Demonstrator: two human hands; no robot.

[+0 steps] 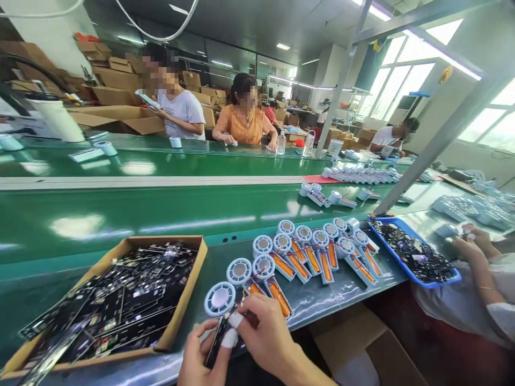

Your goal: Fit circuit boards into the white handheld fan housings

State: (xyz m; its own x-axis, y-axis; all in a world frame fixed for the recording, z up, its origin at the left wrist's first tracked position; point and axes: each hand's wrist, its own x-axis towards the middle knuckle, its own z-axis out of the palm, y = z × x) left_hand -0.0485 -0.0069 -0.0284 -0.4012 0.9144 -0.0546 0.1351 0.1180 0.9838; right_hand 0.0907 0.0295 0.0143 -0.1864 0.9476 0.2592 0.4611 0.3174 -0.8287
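My left hand is closed around a narrow black circuit board, which tilts upward. My right hand pinches at the board's upper end, where thin wires show; what exactly sits between its fingertips is hidden. White covers wrap both thumbs. Just beyond the fingers lies a light-blue round fan housing with a silver disc at its centre. Several more such fan units rest on the bench behind it, their open handles showing orange cells and red wires.
At left, a cardboard tray holds many black circuit boards. A blue basket of boards stands at right, near a co-worker's hands. A green conveyor runs behind the bench. Other people sit across it. A metal post rises at right.
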